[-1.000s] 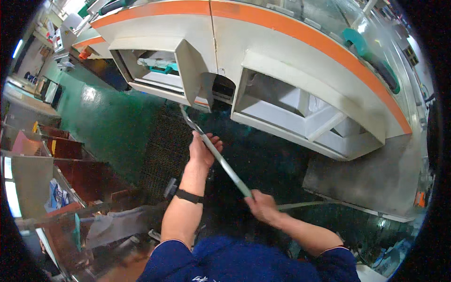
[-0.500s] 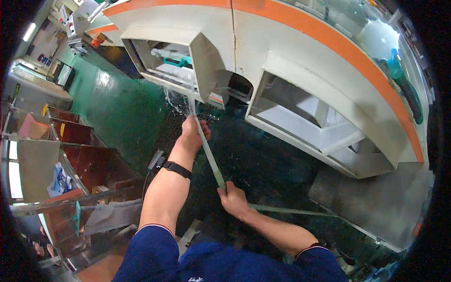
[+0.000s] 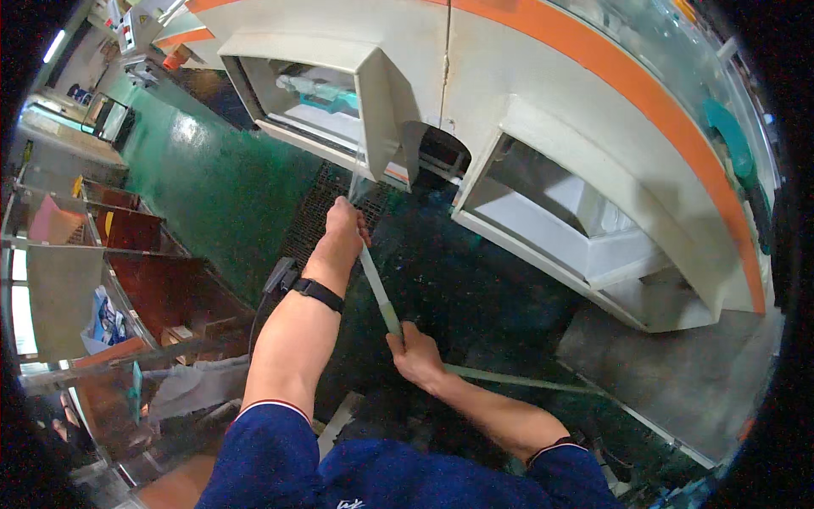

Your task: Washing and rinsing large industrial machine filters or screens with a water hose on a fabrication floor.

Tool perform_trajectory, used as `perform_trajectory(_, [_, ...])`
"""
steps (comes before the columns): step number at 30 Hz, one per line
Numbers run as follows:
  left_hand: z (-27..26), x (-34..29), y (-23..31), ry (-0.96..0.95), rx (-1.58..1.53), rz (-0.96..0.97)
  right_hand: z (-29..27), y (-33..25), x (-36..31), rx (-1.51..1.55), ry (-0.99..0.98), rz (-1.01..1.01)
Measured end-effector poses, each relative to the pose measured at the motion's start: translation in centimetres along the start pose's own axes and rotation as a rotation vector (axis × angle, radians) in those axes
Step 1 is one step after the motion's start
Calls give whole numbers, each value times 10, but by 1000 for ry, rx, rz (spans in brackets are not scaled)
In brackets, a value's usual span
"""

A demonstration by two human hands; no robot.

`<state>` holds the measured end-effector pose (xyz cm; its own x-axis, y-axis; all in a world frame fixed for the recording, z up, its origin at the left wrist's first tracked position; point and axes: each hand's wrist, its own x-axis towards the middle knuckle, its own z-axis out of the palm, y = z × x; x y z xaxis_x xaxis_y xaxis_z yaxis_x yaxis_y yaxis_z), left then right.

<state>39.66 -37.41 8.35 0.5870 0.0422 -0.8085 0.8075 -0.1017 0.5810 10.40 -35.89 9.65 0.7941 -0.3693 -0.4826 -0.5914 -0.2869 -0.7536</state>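
A pale green hose [image 3: 374, 276] runs through both of my hands. My left hand [image 3: 345, 225] is closed round it near its front end. Farther back, my right hand [image 3: 417, 355] grips the same hose, which trails off to the right behind it. From the front end, a thin jet of water [image 3: 359, 157] goes up toward the right side of a box-shaped cream opening [image 3: 371, 89] on a large machine. Inside that opening lie a teal part [image 3: 331, 103] and some whitish material. The hose's mouth is hard to make out.
A second cream-framed opening [image 3: 585, 293] juts out at right, above a grey metal plate [image 3: 678, 365]. A dark grating [image 3: 318, 208] lies on the green floor [image 3: 203, 161] beneath the left opening. Wooden compartments [image 3: 165, 293] stand at left. An orange band [image 3: 593, 55] edges the machine.
The water no longer splashes off the lower edge of the left opening; its jet looks thinner and goes higher. The machine sits slightly farther right in view. Both hands keep their hold.
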Motion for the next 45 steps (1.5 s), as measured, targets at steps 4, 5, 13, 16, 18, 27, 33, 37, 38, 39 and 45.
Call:
perform_trajectory(4, [-30, 30, -9, 59, 75, 90, 7, -2, -3, -39, -38, -49])
perform_trajectory(5, [-37, 39, -9, 72, 108, 104, 9, -3, -3, -35, -45, -64])
perform_trajectory(13, [-41, 22, -1, 223, 1474, 575, -5, -26, -12, -14, -47, -35])
perform_trajectory(16, [-57, 44, -3, 179, 1684, 601, -3, -32, -18, 29, -113, -25])
perform_trajectory(18, [-17, 3, -3, 99, 1749, 609, -16, -17, -15, 14, -61, 12])
perform_trajectory(27, [-68, 49, 15, 176, 1203, 384, -3, -40, -22, 76, -110, -140])
perform_trajectory(33, [-25, -11, 21, 156, 1588, 492, -14, -20, -18, 143, -78, -83])
perform_trajectory(37, [-23, -43, 31, 103, 1821, 582, -17, -19, -18, 159, -54, -110])
perform_trajectory(38, [-28, -35, 30, 119, 1790, 569, -17, -20, -18, 163, -63, -118])
perform_trajectory(39, [-33, -28, 30, 141, 1757, 558, -15, -21, -20, 182, -66, -127])
perform_trajectory(45, [-32, -19, 18, 157, 1627, 537, -6, -9, -22, 239, -77, -110])
